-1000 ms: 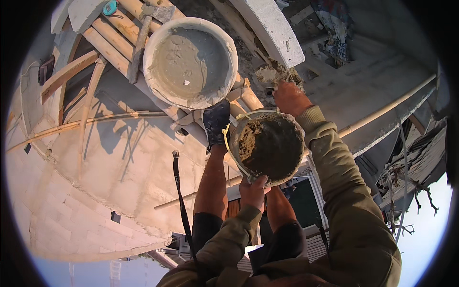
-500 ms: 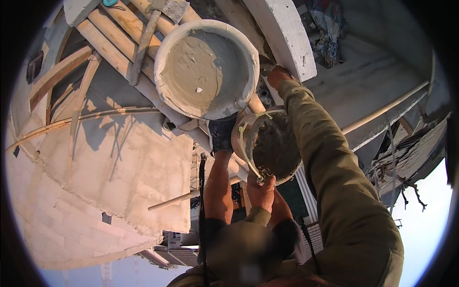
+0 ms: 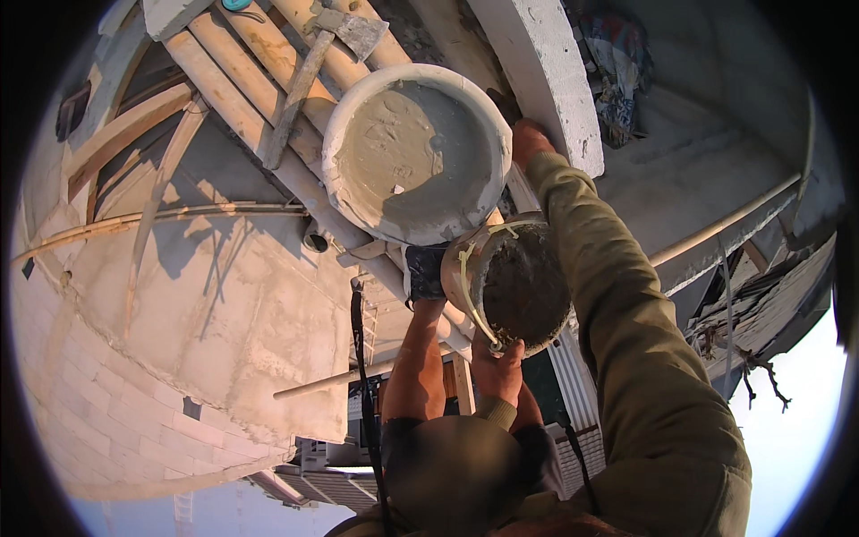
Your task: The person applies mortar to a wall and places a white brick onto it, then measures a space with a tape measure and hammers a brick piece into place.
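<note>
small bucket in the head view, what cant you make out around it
- Small bucket, held at its lower rim by the left hand: its right side is hidden by the olive sleeve.
- Right hand: fingers hidden behind the mortar tub; grip cannot be told.
- Co-worker's gloved hand: partly behind the bucket; what it holds is unclear.
</note>
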The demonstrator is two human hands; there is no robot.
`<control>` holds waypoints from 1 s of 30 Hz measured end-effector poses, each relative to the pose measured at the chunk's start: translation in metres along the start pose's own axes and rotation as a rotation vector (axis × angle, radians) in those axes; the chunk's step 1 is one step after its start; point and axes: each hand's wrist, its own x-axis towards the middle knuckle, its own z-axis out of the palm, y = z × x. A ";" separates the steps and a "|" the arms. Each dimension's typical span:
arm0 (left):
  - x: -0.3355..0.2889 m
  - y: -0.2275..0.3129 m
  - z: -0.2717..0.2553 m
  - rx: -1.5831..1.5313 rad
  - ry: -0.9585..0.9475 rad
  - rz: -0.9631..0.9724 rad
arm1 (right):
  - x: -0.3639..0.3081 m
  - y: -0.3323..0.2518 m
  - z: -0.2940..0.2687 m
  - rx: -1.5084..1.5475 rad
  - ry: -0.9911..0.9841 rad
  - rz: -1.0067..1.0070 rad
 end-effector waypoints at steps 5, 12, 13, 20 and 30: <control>-0.003 0.000 0.008 0.149 -0.068 -0.002 | 0.011 0.017 -0.067 -0.253 0.118 -0.131; 0.004 -0.006 0.009 0.234 -0.023 0.177 | 0.052 0.003 -0.124 -0.080 0.407 -0.312; 0.004 -0.003 0.009 0.209 -0.018 0.151 | 0.057 -0.011 -0.138 0.226 0.271 -0.182; 0.004 -0.004 0.010 0.084 -0.044 0.112 | 0.073 -0.054 -0.201 0.219 0.311 -0.024; 0.000 0.015 0.011 0.062 -0.067 0.002 | 0.069 -0.097 -0.246 0.674 0.647 0.042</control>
